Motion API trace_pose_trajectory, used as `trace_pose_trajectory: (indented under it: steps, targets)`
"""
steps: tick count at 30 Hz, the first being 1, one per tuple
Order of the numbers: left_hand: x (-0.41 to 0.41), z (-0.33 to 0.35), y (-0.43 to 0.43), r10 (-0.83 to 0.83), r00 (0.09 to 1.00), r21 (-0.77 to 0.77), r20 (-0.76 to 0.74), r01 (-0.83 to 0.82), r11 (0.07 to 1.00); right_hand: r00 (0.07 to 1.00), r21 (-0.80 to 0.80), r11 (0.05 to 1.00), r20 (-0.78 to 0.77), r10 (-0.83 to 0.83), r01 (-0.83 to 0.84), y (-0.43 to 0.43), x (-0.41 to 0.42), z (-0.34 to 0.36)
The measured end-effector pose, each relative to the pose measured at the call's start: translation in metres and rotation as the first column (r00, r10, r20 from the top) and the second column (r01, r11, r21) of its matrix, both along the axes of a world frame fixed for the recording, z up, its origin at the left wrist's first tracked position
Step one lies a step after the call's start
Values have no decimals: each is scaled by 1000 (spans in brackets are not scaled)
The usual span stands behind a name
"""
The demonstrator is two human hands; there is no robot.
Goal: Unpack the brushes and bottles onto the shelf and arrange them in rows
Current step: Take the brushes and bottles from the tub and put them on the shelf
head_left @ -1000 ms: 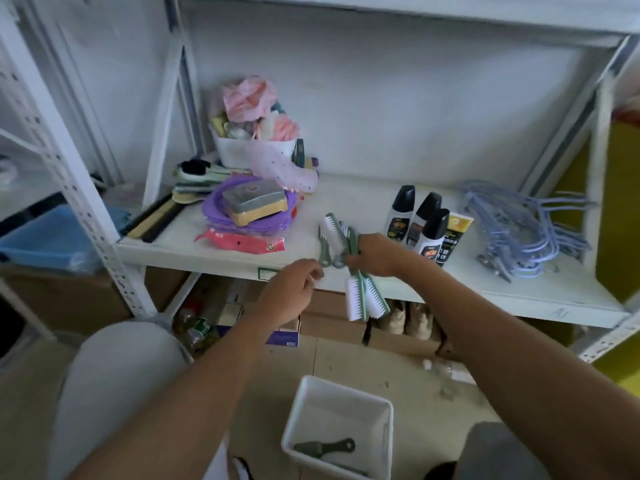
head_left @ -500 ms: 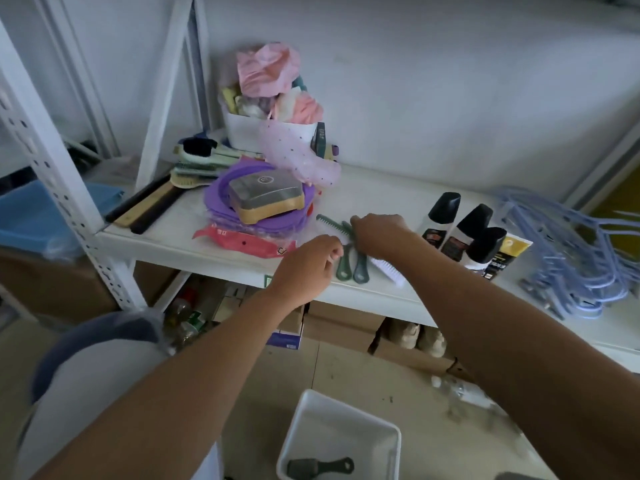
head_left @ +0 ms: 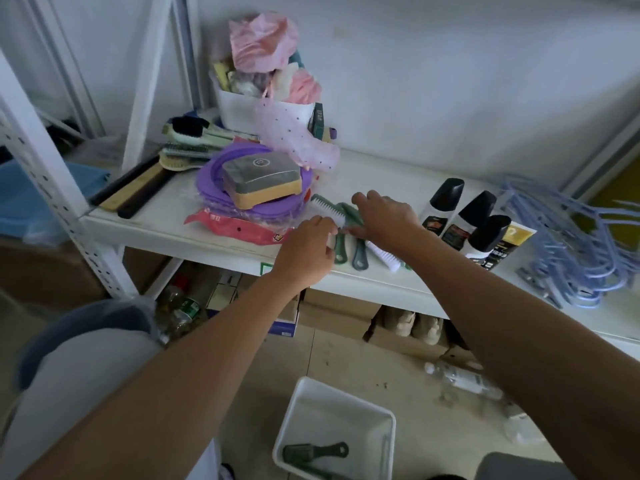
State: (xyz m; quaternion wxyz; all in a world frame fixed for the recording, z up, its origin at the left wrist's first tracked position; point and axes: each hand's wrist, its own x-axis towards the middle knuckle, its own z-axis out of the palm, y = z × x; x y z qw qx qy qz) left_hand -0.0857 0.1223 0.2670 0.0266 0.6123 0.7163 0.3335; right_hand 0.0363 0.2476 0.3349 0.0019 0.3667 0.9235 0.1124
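Several green-handled brushes point(head_left: 358, 256) with white bristles lie side by side on the white shelf point(head_left: 166, 220) near its front edge. My left hand point(head_left: 308, 249) pinches the leftmost brush at its bristle end. My right hand point(head_left: 386, 216) rests over the brushes with fingers curled on them. Three white bottles with black caps point(head_left: 465, 220) stand in a row to the right, beside a yellow and black tube point(head_left: 509, 242). On the floor below, a white bin point(head_left: 381, 434) holds one more dark green brush point(head_left: 313, 452).
A purple stack with a tan and grey block point(head_left: 261, 178) on top sits left of the brushes. Behind it are a white tub of cloths point(head_left: 263, 109) and larger brushes point(head_left: 187, 140). Blue hangers point(head_left: 568, 244) lie at the right. Cardboard boxes stand under the shelf.
My right hand carried the brushes up from the shelf's front edge and laid them flat on the shelf. My left hand moved in and took hold of the leftmost brush.
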Motion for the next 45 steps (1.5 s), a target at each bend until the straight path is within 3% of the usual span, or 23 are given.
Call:
trace_pose_trajectory:
  steps: [7,18,21,28,33,37,45]
  targets:
    - [6,13,-30,-34,999,-76,16,35,996,996,-11,1000,-81,27,-28,-26,26,28]
    - [37,60,-90,-14,999,-49,42,16,999,992,14,998,-109,57,-56,-89,66,67]
    - [49,75,-103,-90,994,-133,63,98,986,991,24,998,-117,63,-61,-104,79,69]
    - [80,44,-117,-263,963,-415,61,264,871,997,-103,993,-54,47,-52,-142,107,11]
    - [79,-10,-114,-311,948,-612,72,288,736,999,-315,949,42,-13,25,-155,124,-61]
    - [74,-61,-117,-243,962,-793,126,244,558,990,-425,902,138,-16,74,-153,138,-120]
    - [78,-172,-113,-209,965,-895,161,232,382,963,-585,806,256,83,87,-151,156,-239]
